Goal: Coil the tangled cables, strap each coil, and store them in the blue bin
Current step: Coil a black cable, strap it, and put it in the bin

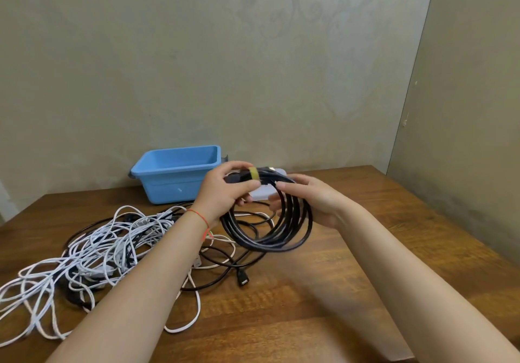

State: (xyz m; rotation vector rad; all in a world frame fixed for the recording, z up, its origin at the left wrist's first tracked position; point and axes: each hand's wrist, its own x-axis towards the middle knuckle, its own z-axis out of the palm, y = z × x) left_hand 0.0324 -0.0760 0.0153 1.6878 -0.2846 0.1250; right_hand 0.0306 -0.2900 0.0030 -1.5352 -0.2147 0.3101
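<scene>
Coil (270,216) of black cable is held above the worktop (323,292), approx. centre of view, w/ a yellow strap (253,173) wrapped round the bundle at its 12 o'clock. Our left hand (225,191) has the grip closed round the bundle at the strap, thumb and fingers curled over it. Our right hand (306,199) lies against the coil's 2–3 o'clock side, fingers mostly straight; the view does not show whether any finger hooks a loop.

Handling, as we judge it:
- Weight: light; one hand carries it.
- Stiffness: semi-stiff, springy. Loops will fan out if the strap is loose.
- Surface: smooth jacket, so loops may slide against each other.
- Grip pt.: hold at the strap, where all turns are gathered. Do not lift by a single loop.

Blue bin (177,175) stands at 11 o'clock from the coil, near the back of the worktop, open side up; no cable visible inside. A small white item sits just behind the coil; ID unclear.

Tangled white and black cables (98,250) lie at 8 o'clock, not yet coiled. They look soft and prone to snagging; we should take them by a plug end, e.g. the black connector (243,280).
</scene>
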